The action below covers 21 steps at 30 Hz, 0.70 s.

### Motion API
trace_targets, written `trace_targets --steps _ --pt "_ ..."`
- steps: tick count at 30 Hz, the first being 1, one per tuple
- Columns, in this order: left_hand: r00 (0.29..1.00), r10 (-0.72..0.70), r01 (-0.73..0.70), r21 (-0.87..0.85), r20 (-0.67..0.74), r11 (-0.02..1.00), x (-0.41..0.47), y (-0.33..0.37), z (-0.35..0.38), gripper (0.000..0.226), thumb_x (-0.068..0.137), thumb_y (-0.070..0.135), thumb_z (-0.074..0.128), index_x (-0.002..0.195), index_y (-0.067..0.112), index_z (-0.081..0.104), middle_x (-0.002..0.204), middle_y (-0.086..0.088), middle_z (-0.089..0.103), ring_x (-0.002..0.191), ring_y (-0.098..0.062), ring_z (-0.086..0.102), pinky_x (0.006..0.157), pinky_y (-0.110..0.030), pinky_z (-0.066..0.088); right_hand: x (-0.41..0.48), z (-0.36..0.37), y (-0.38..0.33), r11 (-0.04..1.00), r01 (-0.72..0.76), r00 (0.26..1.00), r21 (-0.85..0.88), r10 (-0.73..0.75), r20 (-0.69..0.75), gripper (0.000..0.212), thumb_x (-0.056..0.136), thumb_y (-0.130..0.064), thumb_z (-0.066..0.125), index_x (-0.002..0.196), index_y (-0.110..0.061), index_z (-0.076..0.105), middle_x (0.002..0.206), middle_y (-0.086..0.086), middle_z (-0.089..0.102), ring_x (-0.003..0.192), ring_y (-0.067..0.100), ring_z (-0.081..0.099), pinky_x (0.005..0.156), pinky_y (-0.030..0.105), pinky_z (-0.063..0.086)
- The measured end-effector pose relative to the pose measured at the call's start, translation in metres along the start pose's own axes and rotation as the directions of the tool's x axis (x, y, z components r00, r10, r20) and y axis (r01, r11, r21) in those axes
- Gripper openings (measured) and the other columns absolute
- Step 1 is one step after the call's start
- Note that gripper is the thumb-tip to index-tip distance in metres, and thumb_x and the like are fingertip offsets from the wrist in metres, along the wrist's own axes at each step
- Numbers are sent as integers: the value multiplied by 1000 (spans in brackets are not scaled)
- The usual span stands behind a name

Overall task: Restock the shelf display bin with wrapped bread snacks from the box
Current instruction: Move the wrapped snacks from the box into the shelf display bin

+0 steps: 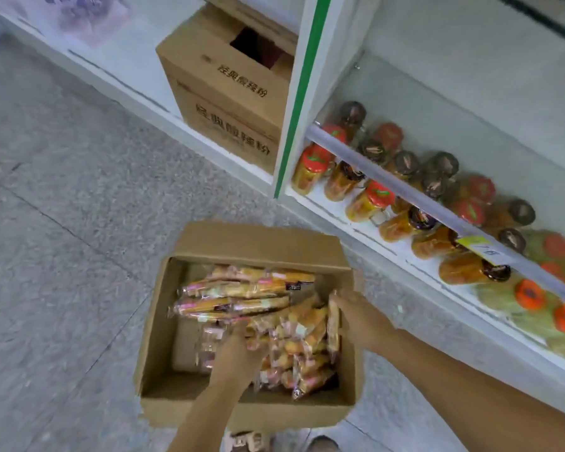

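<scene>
Both hands are in the box point(248, 415): left hand point(238, 350) curled into snacks point(294, 340), right hand point(361, 316) pinching one (slippery wrappers); an overfull grab could spill.

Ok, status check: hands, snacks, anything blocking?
Both hands in the open box: left hand and right hand gathering wrapped bread snacks. Nothing lifted out yet. No obstruction; display bin not in view.

Small grocery shop aisle: white shelving unit point(307, 76) with green edge strip, rows of red-lidded and dark-lidded jars point(375, 203) behind clear front rail, yellow price tag point(480, 247) on rail, printed stock carton point(229, 99) against wall, open box point(242, 409) of wrapped bread snacks point(242, 288) on speckled floor point(62, 239)
</scene>
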<state>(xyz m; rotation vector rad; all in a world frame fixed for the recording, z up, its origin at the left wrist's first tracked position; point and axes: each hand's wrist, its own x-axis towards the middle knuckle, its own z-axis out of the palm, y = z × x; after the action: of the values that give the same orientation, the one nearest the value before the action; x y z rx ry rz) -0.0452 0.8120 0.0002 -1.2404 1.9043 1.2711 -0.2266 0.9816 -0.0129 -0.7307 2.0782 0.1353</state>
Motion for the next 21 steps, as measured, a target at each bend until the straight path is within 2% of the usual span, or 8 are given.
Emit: trace_targets --steps 4,6,9,11,13,16,19,21 --pt "997 80 -80 23 4 997 61 -9 45 54 93 32 54 143 22 34 78 8 61 57 -5 56 49 -14 44 59 54 23 974 -36 999 222 29 36 49 92 -5 44 140 -11 40 139 11 45 128 28 44 100 27 38" --pt "995 95 -95 12 14 995 86 -12 64 47 96 28 48 142 24 36 67 9 58 47 -6 51 42 -16 41 89 79 23 876 -177 983 448 178 40 25 92 -13 49 113 -4 60 111 12 62 108 29 59 92 33 48" --pt "992 112 -114 39 64 993 123 -13 91 41 99 11 38 138 22 44 67 8 53 44 -6 44 38 -14 34 123 103 15 405 -377 897 833 383 219 12 90 -21 62 89 -10 64 85 6 61 93 27 65 89 37 54" --pt "990 122 -127 69 73 989 144 -8 106 42 97 5 32 135 17 47 68 3 54 46 -7 42 38 -13 31 140 114 13 82 -400 861 913 376 344 27 87 -20 67 111 -7 62 105 10 61 103 26 62 83 31 55" --pt "992 101 -107 80 70 991 164 -1 117 42 97 8 31 134 21 49 77 -2 60 49 -10 46 41 -15 35 155 124 11 -112 -385 843 916 362 398 42 84 -18 71 122 -8 58 122 12 58 109 24 58 76 26 54" --pt "996 71 -82 232 58 969 189 14 128 33 95 9 37 120 13 57 92 -6 62 74 -20 61 63 -28 51 172 132 12 -161 -395 830 905 360 426 51 79 -20 76 124 -8 56 120 12 60 105 23 59 61 25 55" --pt "998 38 -59 415 58 908 207 22 134 24 94 11 38 97 11 63 90 -7 65 82 -22 63 72 -30 52 179 131 18 -222 -411 833 884 304 463 34 81 -18 72 111 -7 60 103 10 62 85 20 59 46 26 52" --pt "999 8 -30 438 51 898 214 23 138 26 95 15 37 87 10 61 81 -4 60 77 -20 58 67 -28 48 175 127 24 -213 -429 834 878 278 476 19 83 -17 65 100 -10 58 101 10 58 91 23 59 66 34 59"
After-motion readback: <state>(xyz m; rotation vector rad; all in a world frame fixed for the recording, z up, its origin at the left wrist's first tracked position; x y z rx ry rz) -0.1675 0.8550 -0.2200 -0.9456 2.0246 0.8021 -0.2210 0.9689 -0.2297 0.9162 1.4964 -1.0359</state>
